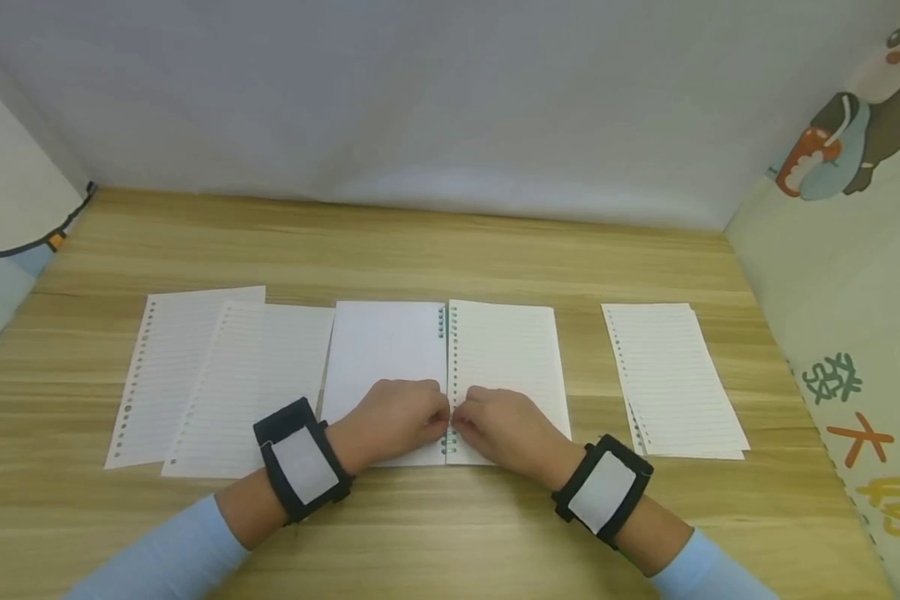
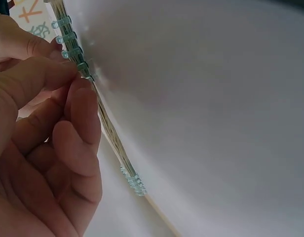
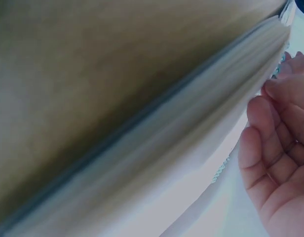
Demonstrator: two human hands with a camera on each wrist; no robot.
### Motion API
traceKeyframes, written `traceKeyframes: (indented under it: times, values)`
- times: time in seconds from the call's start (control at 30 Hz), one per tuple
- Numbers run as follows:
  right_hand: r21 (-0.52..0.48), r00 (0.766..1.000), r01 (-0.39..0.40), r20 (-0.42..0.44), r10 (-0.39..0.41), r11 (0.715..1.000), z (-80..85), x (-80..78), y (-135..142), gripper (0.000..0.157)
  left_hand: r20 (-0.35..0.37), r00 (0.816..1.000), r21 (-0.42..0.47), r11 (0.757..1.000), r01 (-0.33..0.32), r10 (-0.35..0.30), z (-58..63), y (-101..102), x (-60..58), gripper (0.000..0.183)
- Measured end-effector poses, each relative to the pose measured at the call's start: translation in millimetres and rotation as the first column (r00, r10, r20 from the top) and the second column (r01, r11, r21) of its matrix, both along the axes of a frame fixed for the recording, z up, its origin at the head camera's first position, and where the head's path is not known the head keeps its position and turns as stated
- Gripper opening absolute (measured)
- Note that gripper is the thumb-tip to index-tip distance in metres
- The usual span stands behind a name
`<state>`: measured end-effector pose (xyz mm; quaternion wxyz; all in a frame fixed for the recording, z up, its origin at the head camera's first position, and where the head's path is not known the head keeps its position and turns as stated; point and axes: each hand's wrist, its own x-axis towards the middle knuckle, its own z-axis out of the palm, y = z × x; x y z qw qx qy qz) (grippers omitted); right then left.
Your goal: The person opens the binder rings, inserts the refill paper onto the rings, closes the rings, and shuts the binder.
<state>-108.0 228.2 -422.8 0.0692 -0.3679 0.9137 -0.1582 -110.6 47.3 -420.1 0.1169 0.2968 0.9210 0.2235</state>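
Observation:
An opened loose-leaf notebook (image 1: 386, 342) lies in the middle of the table, with a blank white side on the left and ruled, punched paper (image 1: 506, 342) on the right. Small clear-green binder rings (image 1: 442, 321) run along its spine. My left hand (image 1: 405, 417) pinches the rings near the lower part of the spine. Meeting it from the other side, my right hand (image 1: 506, 425) has its fingertips on the same stretch. The left wrist view shows rings (image 2: 70, 52) around the page edges at the fingertips, and another group farther along. Fingers partly hide the exact contact.
Two overlapping ruled sheets (image 1: 195, 383) lie to the left, one reaching the notebook's edge. At the right is a small stack of ruled, punched sheets (image 1: 678, 383). A pale wall (image 1: 390, 100) stands behind the wooden table (image 1: 450, 533), with a printed panel (image 1: 832, 292) on the right.

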Motion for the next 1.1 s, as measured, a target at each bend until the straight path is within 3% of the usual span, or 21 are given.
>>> traceKeyframes:
  times: [0.23,0.47,0.87,0.97,1.1]
  values:
    - [0.026,1.0,0.026,0.011,-0.027,0.999,1.8,3.9,2,0.014,-0.009,1.0,-0.006,1.0,0.012,-0.012,3.1,-1,2.8,0.011]
    - [-0.011,1.0,0.02,0.009,-0.02,1.0,3.6,10.3,5,0.013,-0.073,0.995,0.013,0.998,0.068,-0.067,2.9,1,7.8,0.012]
    - [-0.001,0.997,0.062,0.045,-0.062,0.998,0.7,12.9,6,0.013,-0.058,0.998,0.026,0.999,0.036,-0.035,0.3,-2,8.8,0.01]
    - [0.005,0.998,0.065,0.026,-0.065,0.998,1.5,14.8,10,0.02,-0.029,0.999,0.026,0.999,0.032,-0.031,1.0,-3,9.6,0.01]
    - [0.028,0.996,0.086,0.014,-0.086,0.996,2.4,18.6,14,0.043,0.005,1.0,0.027,0.999,0.03,-0.03,2.3,-4,10.6,0.011]
